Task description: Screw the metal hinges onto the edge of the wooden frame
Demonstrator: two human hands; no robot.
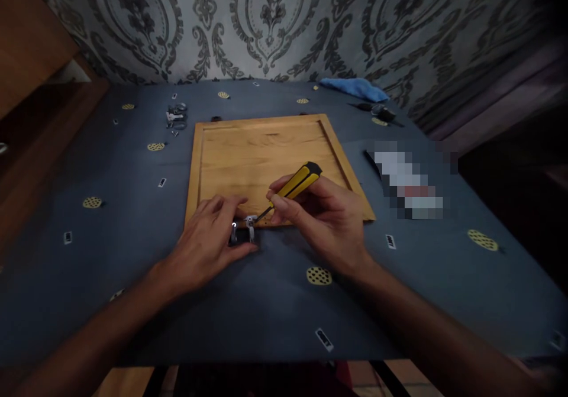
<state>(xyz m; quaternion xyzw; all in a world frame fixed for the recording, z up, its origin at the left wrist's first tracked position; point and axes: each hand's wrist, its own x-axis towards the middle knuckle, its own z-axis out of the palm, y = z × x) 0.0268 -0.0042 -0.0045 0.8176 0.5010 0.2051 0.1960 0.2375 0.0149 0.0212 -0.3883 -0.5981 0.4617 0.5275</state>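
Head view: the right hand (pixel 332 219) grips the screwdriver (pixel 302 181) snugly; just left of it lies the hinge (pixel 251 222), inside the half-open left hand (pixel 205 231), hold unclear, and straight, steady pressure should prevent slipping.

Shows bare left hand (pixel 206 234) and bare right hand (pixel 335 222), slim-fingered. Tapers to narrow wrists (pixel 171 271) from bare forearms (pixel 426 320), blurred toward view edges.

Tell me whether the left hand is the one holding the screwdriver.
No, the right hand grips the yellow-and-black screwdriver, while the left hand is at the metal hinge by the near edge of the wooden panel.
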